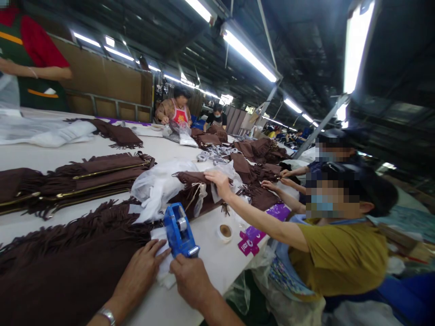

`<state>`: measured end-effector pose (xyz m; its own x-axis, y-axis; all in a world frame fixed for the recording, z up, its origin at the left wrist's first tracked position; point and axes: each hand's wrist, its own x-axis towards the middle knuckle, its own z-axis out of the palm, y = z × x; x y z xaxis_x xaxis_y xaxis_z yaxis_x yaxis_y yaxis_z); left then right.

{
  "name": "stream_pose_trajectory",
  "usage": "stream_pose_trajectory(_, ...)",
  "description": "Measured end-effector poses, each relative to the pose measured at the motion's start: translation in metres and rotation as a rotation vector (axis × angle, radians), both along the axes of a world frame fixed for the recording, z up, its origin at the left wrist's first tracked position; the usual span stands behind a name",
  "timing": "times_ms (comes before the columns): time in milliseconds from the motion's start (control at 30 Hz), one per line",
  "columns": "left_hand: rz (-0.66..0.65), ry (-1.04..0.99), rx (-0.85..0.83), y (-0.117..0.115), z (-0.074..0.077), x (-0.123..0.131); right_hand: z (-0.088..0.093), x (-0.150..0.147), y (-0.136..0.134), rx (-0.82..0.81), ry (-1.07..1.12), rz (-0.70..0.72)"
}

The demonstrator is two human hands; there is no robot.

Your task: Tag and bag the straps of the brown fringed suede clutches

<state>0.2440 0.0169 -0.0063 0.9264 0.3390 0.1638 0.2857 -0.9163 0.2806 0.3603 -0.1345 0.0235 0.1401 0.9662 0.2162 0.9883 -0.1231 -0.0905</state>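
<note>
My left hand [141, 267] lies with its fingers stretched out over small white sheets [159, 233] near the table edge. A metal band [108, 314] circles that wrist. Just right of it, my right hand [193, 277] is closed, its fingers curled by the front end of a blue tape dispenser [176, 231]. What those fingers pinch is hidden or too small to see. The dispenser stands on the white table, with a roll on its hub [182, 221]. Dark brown fringed cloth pieces [84, 258] lie left of my left hand.
Brown pieces with gold zippers [68, 183] lie further back, beside crumpled clear plastic bags [159, 185]. A tape roll [224, 232] and purple plastic [251, 240] lie to the right. A co-worker in an olive shirt [343, 258] reaches across the table. Others work behind.
</note>
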Motion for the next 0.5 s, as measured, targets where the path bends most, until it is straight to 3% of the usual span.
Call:
stream_pose_trajectory(300, -0.007, -0.011, 0.026, 0.004, -0.010, 0.003, 0.005, -0.006, -0.019, -0.025, -0.015, 0.052)
stream_pose_trajectory(500, -0.010, -0.063, -0.031, 0.000, -0.005, -0.001, 0.043, -0.015, -0.049, 0.012, 0.250, -0.034)
